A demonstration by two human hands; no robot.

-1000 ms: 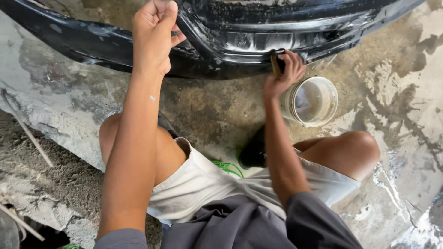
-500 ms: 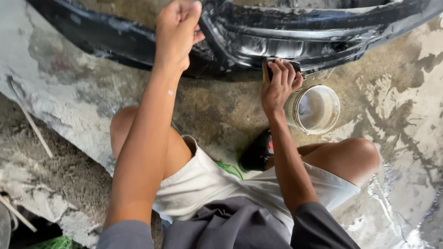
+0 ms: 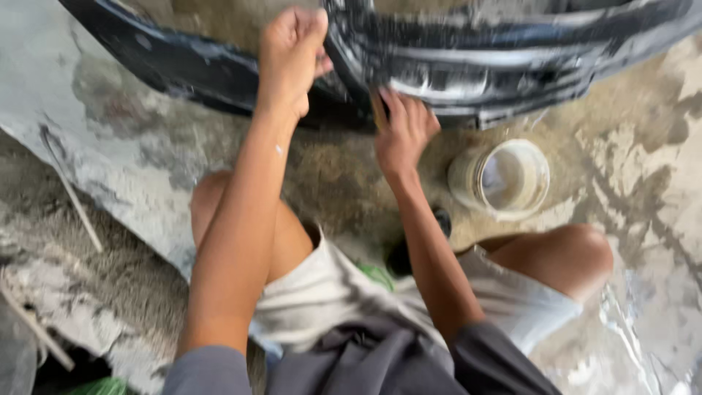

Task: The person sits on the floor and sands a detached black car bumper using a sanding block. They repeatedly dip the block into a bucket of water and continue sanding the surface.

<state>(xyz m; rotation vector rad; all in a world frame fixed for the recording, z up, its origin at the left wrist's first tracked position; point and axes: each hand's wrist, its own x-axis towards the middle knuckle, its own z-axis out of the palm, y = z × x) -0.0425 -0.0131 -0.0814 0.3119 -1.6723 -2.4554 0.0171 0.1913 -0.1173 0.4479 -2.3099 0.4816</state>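
Bumper (image 3: 468,66), black and smeared with pale residue, lies crosswise on the concrete floor (image 3: 643,168) ahead of a crouching person. The right hand (image 3: 404,132) presses a small sanding pad (image 3: 379,110) against its lower edge, fingers flat; the left hand (image 3: 291,55), fisted, grips its rim. Below-right of the bumper stands an open white tub (image 3: 504,178).

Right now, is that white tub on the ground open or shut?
Open. The white tub has no lid, and the head view looks straight down into it.
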